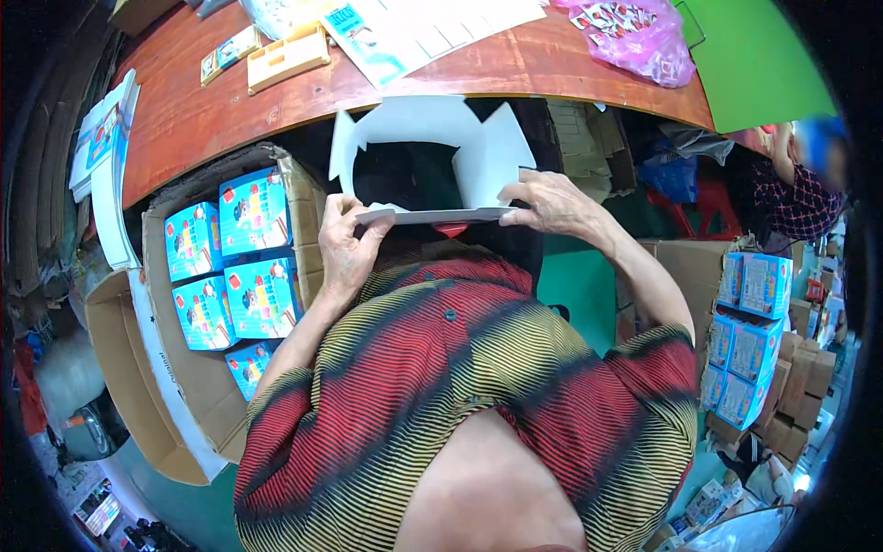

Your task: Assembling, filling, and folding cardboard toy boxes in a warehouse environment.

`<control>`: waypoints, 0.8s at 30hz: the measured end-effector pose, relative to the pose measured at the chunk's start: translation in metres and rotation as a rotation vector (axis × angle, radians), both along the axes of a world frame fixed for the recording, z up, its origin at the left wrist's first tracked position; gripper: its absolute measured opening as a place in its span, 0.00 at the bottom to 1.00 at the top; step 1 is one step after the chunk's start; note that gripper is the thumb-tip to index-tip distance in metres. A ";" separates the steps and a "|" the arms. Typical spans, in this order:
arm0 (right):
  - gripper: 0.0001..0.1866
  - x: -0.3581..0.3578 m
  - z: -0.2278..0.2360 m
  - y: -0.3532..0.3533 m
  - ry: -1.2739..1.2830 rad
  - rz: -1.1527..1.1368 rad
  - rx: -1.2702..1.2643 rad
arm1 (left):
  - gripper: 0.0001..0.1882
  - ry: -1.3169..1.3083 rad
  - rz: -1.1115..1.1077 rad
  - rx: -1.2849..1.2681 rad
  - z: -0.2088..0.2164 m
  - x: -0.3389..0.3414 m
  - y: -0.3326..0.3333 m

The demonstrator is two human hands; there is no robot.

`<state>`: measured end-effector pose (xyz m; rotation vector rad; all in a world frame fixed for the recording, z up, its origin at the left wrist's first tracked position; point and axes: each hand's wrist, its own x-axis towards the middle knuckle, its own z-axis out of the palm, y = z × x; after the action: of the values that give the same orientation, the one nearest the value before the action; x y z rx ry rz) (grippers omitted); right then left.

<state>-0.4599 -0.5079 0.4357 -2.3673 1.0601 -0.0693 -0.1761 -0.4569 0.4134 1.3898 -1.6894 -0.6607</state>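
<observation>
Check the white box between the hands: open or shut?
Open. The white box has flaps standing outward around a dark gap; left hand and right hand grip its near edge.

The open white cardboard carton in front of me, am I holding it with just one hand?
No, the left hand and the right hand both hold the near edge of the open white cardboard carton.

One white box; at left, five visible blue boxes in one carton
</observation>
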 end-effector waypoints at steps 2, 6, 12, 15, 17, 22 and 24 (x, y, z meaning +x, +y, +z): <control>0.17 -0.003 -0.005 0.012 -0.003 -0.037 0.014 | 0.10 -0.013 0.013 -0.022 -0.003 -0.007 -0.001; 0.17 -0.006 -0.015 0.020 -0.091 -0.130 0.013 | 0.09 0.113 0.048 0.191 -0.005 -0.015 -0.007; 0.22 0.001 -0.025 0.024 -0.055 -0.401 -0.075 | 0.19 0.080 0.071 0.257 -0.024 -0.008 -0.019; 0.20 0.006 -0.028 0.020 -0.067 -0.464 0.084 | 0.18 0.005 0.133 0.248 -0.025 -0.011 -0.027; 0.19 0.017 -0.041 0.025 -0.147 -0.518 -0.088 | 0.18 -0.101 0.197 0.287 -0.023 -0.010 -0.030; 0.13 0.034 -0.058 0.038 -0.359 -0.741 -0.325 | 0.18 -0.157 0.265 0.287 -0.024 -0.016 -0.030; 0.13 0.035 -0.063 0.041 -0.348 -0.735 -0.314 | 0.18 -0.152 0.276 0.274 -0.024 -0.019 -0.030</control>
<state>-0.4247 -0.4668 0.3723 -1.9704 1.7630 -0.9313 -0.1947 -0.4866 0.3894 1.8689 -1.5206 -0.6592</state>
